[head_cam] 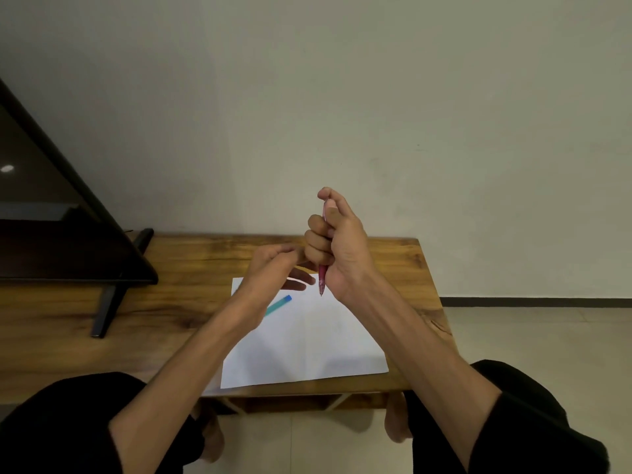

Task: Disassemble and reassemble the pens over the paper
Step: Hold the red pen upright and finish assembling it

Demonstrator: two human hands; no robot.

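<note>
Wood grain with dark streaks covers the low table [191,268], a long slab with a smooth, slightly glossy top. Near its right end lies a white sheet of paper [307,347], flat, matte and rectangular, its near edge close to the table's near edge.

My right hand [337,241] is raised above the far part of the paper and grips the pink pen [322,278] in a fist, fingers wrapped round the barrel and thumb pressed at the top end. The pen stands nearly upright, tip down. Its lower barrel is translucent pink plastic, tapering to a fine point that hangs just above the paper without touching it.

My left hand [273,268] is held just left of the right, fingers loosely curled; motion blur prevents me from telling whether it holds anything.

On the paper, partly hidden under my left wrist, rests a teal pen [278,305], slim, cylindrical and opaque, with a blue end pointing far-right.

At the table's left end stands a black monitor [51,213] with a glossy screen and angled stand. A plain pale wall [376,97] rises behind.
</note>
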